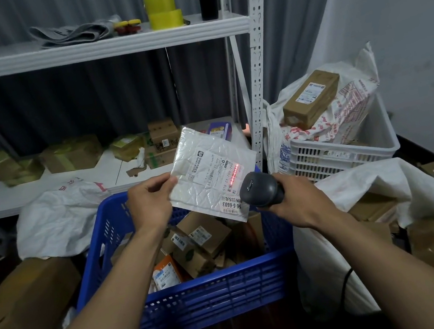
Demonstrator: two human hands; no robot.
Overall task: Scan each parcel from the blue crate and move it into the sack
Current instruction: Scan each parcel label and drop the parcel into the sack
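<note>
White metal shelving [91, 48] stands against a grey curtain, with yellow tape rolls [162, 11] on its upper shelf and taped cartons [72, 158] on the lower one.

From the head camera, the blue crate [213, 295] sits on the floor below the hands, partly filled with small cardboard boxes [208, 235]. Above its far rim the left hand [150, 205] pinches the left edge of a white padded parcel [204, 166], held tilted with its label towards the camera. The right hand [300, 201] is wrapped round a dark scanner [261, 191], whose head points at the label. A red scan line [237, 172] falls across the barcode. Just right of the crate lies the open white sack [373, 183], with brown boxes showing inside. Behind it a white crate [338, 151] holds a printed bag and a long carton [311, 98].
</note>
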